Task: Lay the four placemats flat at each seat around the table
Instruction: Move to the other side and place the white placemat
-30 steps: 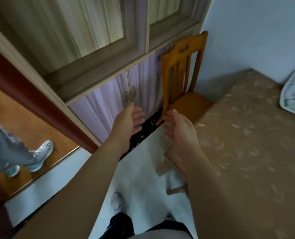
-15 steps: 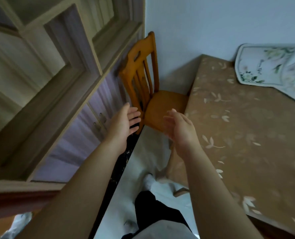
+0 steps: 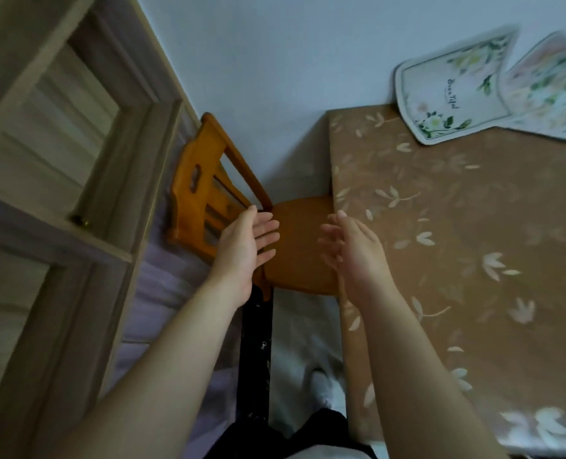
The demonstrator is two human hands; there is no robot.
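Two floral placemats lean against the wall at the table's far edge: a white one (image 3: 450, 94) with green leaves and script, and a second (image 3: 550, 84) overlapping it on the right. The table (image 3: 473, 260) wears a brown cloth with pale leaf prints. My left hand (image 3: 245, 246) is raised over the chair, fingers apart, holding nothing. My right hand (image 3: 354, 253) hovers at the table's left edge, also open and empty. Both hands are well short of the mats.
An orange wooden chair (image 3: 222, 207) stands at the table's left end, seat tucked partly under it. A cabinet with glazed doors (image 3: 59, 160) lines the left side. A narrow strip of pale floor (image 3: 294, 359) runs between cabinet and table, with my foot on it.
The view has swung right and tilted, bringing the table and both placemats further in. My hands stay raised and open, now over the chair seat and table edge.
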